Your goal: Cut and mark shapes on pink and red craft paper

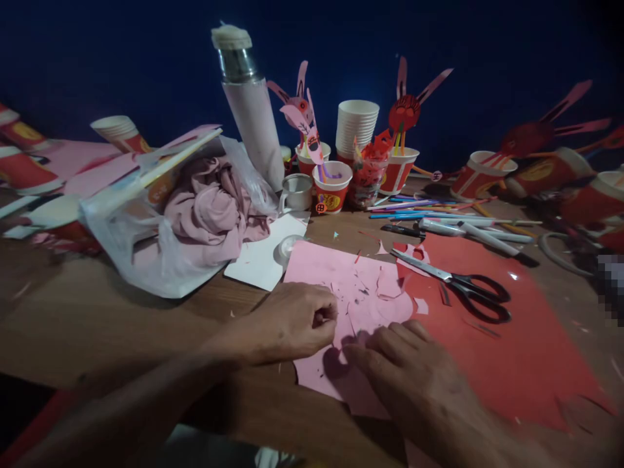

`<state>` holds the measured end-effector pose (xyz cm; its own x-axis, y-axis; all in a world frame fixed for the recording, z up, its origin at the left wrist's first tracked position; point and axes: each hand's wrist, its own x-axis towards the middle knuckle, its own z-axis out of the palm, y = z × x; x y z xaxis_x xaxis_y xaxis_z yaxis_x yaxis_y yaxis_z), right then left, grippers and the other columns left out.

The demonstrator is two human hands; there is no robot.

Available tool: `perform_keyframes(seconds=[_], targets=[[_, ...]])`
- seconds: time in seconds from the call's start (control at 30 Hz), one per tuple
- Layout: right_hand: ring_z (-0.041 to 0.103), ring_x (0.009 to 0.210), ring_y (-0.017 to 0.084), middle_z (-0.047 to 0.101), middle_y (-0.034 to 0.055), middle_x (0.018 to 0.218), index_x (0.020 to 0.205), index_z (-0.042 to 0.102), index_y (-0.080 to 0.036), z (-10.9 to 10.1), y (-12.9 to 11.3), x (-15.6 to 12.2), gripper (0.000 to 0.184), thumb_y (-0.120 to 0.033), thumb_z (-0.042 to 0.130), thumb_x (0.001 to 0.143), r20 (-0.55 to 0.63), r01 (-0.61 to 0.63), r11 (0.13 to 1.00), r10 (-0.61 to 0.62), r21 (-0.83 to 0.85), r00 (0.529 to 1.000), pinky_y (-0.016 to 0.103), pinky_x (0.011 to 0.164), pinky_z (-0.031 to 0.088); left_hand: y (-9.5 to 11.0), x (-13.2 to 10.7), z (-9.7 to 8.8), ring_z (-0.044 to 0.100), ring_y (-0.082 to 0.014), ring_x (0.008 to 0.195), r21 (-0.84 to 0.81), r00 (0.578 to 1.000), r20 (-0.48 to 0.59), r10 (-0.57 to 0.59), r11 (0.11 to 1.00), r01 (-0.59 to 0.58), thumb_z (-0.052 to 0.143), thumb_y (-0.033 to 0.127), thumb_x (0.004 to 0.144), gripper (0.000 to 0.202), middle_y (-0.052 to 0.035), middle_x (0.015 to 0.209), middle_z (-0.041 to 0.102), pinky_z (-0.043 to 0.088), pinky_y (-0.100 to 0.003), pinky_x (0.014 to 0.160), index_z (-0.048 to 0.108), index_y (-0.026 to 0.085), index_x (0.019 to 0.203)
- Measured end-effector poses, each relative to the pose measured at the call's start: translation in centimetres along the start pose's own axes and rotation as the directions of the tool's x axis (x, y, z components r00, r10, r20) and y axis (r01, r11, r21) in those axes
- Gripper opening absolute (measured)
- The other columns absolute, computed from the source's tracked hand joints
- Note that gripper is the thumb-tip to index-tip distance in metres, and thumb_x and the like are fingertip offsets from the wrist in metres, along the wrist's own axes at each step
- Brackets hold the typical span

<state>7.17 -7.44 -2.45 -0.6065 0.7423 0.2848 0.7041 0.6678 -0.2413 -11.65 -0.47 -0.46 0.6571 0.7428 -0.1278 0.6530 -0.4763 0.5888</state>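
red sheet (517, 364) right of pink sheet (361, 317); left hand (287, 322) curled over pink, right hand (414, 370) bent low there, can't tell if either grips; scissors (446, 276) on red; likely fine paper handwork, next needs light pinch

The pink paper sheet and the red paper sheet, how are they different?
The pink sheet carries many small dark scraps; the red sheet carries black-handled metal scissors. The pink sheet lies left; the red sheet lies right. Both lie on the brown table.
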Motion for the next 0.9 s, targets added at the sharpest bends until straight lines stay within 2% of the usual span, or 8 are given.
perform_keyframes(seconds=[0.23, 0.43, 0.7, 0.9], targets=[[0.046, 0.069, 0.016, 0.059, 0.0015, 0.078, 0.107, 0.054, -0.024, 0.51, 0.18, -0.28, 0.03, -0.014, 0.051, 0.079, 0.048, 0.025, 0.999, -0.023, -0.039, 0.999, 0.031, 0.063, 0.025, -0.17, 0.12, 0.51, 0.046, -0.0103, 0.058, 0.118, 0.997, -0.016, 0.07, 0.991, -0.067, 0.045, 0.016, 0.071, 0.01, 0.0018, 0.063, 0.055, 0.029, -0.022, 0.054, 0.052, 0.017, 0.065], [0.048, 0.072, 0.018, 0.061, 0.001, 0.086, 0.104, 0.055, -0.026, 0.65, 0.13, -0.54, 0.027, -0.02, 0.056, 0.078, 0.144, 0.036, 0.999, -0.03, -0.037, 0.989, 0.034, 0.067, 0.026, -0.14, 0.2, 0.71, 0.047, -0.0111, 0.06, 0.142, 0.995, -0.035, 0.097, 0.986, -0.091, 0.045, 0.016, 0.074, 0.011, 0.001, 0.066, 0.057, 0.03, -0.023, 0.055, 0.053, 0.017, 0.067], [0.047, 0.07, 0.019, 0.062, 0.0058, 0.081, 0.094, 0.058, -0.017, 0.52, 0.01, -0.75, 0.021, -0.02, 0.052, 0.074, 0.095, 0.054, 0.999, -0.054, -0.002, 0.994, 0.035, 0.065, 0.028, -0.1, 0.26, 0.59, 0.051, -0.0128, 0.065, 0.157, 0.997, 0.008, 0.078, 0.985, -0.078, 0.045, 0.024, 0.082, 0.016, -0.0009, 0.073, 0.06, 0.032, -0.023, 0.057, 0.057, 0.016, 0.073], [0.046, 0.067, 0.019, 0.06, 0.0052, 0.074, 0.093, 0.06, -0.016, 0.52, -0.31, -0.64, 0.019, -0.018, 0.047, 0.078, 0.043, 0.071, 0.997, -0.069, -0.042, 0.997, 0.035, 0.063, 0.027, 0.03, 0.32, 0.99, 0.047, -0.0118, 0.061, 0.234, 0.996, -0.03, 0.083, 0.969, -0.074, 0.044, 0.024, 0.083, 0.017, 0.0005, 0.068, 0.056, 0.029, -0.023, 0.055, 0.055, 0.016, 0.072]])
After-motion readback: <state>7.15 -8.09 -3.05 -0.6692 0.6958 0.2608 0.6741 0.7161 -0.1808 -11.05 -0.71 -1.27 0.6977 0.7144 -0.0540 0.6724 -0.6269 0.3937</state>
